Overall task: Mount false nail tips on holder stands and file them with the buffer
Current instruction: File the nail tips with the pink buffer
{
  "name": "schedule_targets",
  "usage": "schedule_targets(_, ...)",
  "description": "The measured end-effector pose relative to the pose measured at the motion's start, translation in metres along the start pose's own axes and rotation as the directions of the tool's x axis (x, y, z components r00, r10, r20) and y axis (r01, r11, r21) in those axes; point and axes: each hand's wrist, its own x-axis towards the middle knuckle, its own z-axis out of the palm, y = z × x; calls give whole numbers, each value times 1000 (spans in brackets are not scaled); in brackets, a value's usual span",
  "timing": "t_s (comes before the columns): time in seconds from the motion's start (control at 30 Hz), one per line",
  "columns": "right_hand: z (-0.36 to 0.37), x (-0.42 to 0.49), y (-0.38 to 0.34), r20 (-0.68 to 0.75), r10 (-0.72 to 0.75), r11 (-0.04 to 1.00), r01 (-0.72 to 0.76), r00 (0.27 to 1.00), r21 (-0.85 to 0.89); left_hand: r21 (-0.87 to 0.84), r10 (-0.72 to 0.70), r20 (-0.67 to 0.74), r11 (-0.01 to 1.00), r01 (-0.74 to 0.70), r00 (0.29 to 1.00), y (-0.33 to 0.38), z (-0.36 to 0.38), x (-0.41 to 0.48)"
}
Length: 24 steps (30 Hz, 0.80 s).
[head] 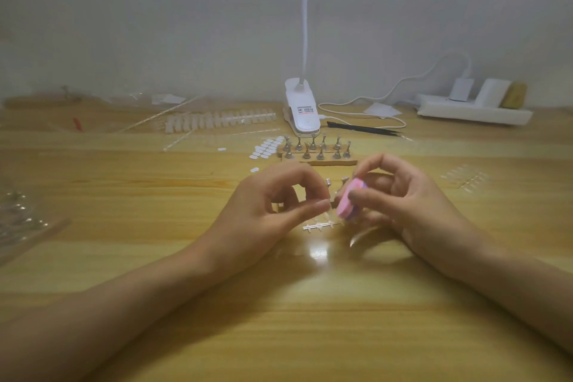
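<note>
Buffer (348,199): one, right hand (412,206); stand (332,203): one, left hand (266,211).

The small item (326,210) the left hand (263,205) pinches is blurred beyond naming — far-left stands (18,217) are cropped

the table (155,304) is pale wood-grain with a glossy finish that throws back a bright glare. the buffer (440,200) looks like matt pink foam with a purple layer. the holder stands (319,146) are shiny silver metal, set on a matt, cork-like brown base (347,161). the nail tips (319,225) are clear, smooth plastic; the row of tips (217,121) farther back is milky plastic. the clip lamp (302,112) and power strip (471,113) are smooth white plastic. the tweezers (362,128) are matt black. the bags (18,220) at the left are clear glossy film.
</note>
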Motion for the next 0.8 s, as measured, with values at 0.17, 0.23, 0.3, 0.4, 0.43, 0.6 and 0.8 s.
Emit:
schedule_targets(0.17, 6, -3, -1, 28, -51, 996, 53, 998, -69, 22, 32, -30, 999, -31, 999, 1, 1, 0)
schedule_targets(0.23, 7, -3, -2, 27, -26, 998, 28, 999, -64, 19, 30, -58, 999, -29, 998, 2, 0, 0)
schedule_targets(0.3, 9, -4, -2, 127, 11, 991, 5, 992, -131, 19, 36, -60, 999, -34, 998, 3, 1, 0)
schedule_targets(0.4, 8, -3, -2, 58, -18, 998, 22, 998, -55, 19, 29, -58, 999, -28, 998, 5, 1, -1)
schedule_targets(0.43, 6, -2, -1, 38, -13, 1000, 14, 999, -28, 17, 28, -68, 999, -27, 997, 5, 1, -1)
schedule_targets(0.6, 8, -1, 0, 75, -1, 999, 5, 997, -50, 27, 41, -62, 999, -40, 997, 8, 2, -1)
schedule_targets(0.8, 8, -1, 0, 92, 10, 999, -6, 996, -46, 27, 48, -58, 999, -47, 997, 8, 2, -1)
